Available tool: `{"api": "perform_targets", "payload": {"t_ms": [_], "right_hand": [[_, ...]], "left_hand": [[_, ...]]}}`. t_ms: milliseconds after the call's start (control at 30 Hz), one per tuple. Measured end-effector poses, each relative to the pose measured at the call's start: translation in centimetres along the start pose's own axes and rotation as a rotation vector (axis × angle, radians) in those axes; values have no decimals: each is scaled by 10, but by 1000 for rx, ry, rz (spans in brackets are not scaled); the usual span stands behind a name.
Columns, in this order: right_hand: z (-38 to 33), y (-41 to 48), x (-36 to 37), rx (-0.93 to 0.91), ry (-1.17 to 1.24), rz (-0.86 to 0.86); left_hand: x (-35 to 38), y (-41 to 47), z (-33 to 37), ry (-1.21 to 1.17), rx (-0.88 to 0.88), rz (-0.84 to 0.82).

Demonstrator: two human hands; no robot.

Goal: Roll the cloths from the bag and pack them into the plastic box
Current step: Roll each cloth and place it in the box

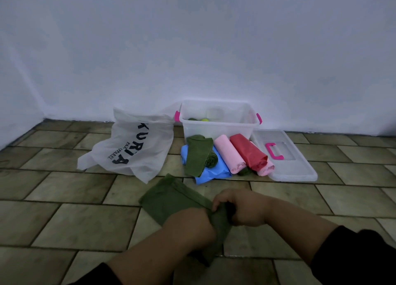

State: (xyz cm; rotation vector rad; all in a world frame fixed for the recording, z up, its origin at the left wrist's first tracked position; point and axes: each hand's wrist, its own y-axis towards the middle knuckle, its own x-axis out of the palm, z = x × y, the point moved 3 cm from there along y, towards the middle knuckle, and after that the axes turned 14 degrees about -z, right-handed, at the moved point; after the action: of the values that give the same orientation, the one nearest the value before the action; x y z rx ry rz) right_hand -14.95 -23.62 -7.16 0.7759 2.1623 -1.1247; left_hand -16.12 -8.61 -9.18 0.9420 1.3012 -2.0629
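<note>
Both hands down low on the tiled floor (64, 227), left hand (188, 229) and right hand (242, 207) pinched onto the near end of a dark green cloth (171, 201), fingers curled into the fold like a roll getting started. Cloth stretched away from the hands toward the upper left, long axis slanting from the near right up to the far left, so rolling would go forward along that slant. Right hand a bit farther out, left hand closer in and covering the near edge.

Plastic box (216, 126) sitting open at the far side against the wall, straight ahead and slightly right of the hands, so probably the right hand for the drop. Lid (300, 167) lying flat just right of it. Pile between hands and box: pink roll (229, 154), red roll (248, 152), green cloth (197, 154) draped over a blue one (207, 173). White bag (137, 147) slumped to the left of the box.

Hard to make out: how tight the roll is, since the hands hide it. Something greenish inside the box, too dim to tell what.
</note>
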Motion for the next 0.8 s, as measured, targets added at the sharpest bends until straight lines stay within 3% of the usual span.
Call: {"api": "perform_targets", "payload": {"t_ms": [167, 267, 400, 533, 700, 800], "right_hand": [[-7, 6, -6, 9, -39, -36], [-9, 8, -7, 30, -77, -35], [-10, 6, -4, -37, -63, 117], [-11, 10, 2, -96, -109, 115], [-13, 19, -5, -58, -100, 63], [-12, 24, -7, -12, -65, 29]], "left_hand": [[-3, -3, 5, 107, 12, 96], [4, -2, 3, 97, -4, 64], [-1, -2, -6, 44, 12, 46], [-10, -3, -15, 86, -30, -51], [-13, -9, -9, 174, 8, 120], [-6, -6, -12, 186, 23, 110]]}}
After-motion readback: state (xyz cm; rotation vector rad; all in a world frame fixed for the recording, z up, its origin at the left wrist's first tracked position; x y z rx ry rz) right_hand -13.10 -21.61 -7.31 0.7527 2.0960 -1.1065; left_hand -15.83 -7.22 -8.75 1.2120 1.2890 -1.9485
